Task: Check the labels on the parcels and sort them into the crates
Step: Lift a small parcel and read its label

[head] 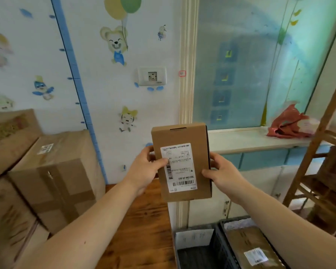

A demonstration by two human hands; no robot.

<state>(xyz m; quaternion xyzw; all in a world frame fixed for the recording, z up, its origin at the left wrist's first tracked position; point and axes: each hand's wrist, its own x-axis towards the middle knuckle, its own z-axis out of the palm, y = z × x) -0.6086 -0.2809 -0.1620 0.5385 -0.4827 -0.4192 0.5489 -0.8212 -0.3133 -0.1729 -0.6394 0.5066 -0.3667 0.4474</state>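
1. Head view: the parcel (180, 162) is held up at chest height in front of the wall, above and behind the crates, with its label (179, 167) facing the camera.
2. The left hand (145, 167) grips the parcel's left edge, fingers clamped round it and the thumb lying on the label's margin. The right hand (221, 171) grips the right edge lower down, thumb in front and fingers curled behind.
3. The print looks upside down from here. Turning the parcel end for end would likely make it quicker to read.
4. Slide the left thumb off the label so that no line or barcode is covered.
5. Hold the parcel steady and square to the eyes, because the small text is hard to make out.
6. Below, the left crate (177, 255) carries a white paper tag (194, 237), whose writing is too faint to read. The right crate (235, 220) already holds another parcel (254, 247).
7. Match the label against the tag before lowering the parcel, and keep both hands on it until it is over the chosen crate.
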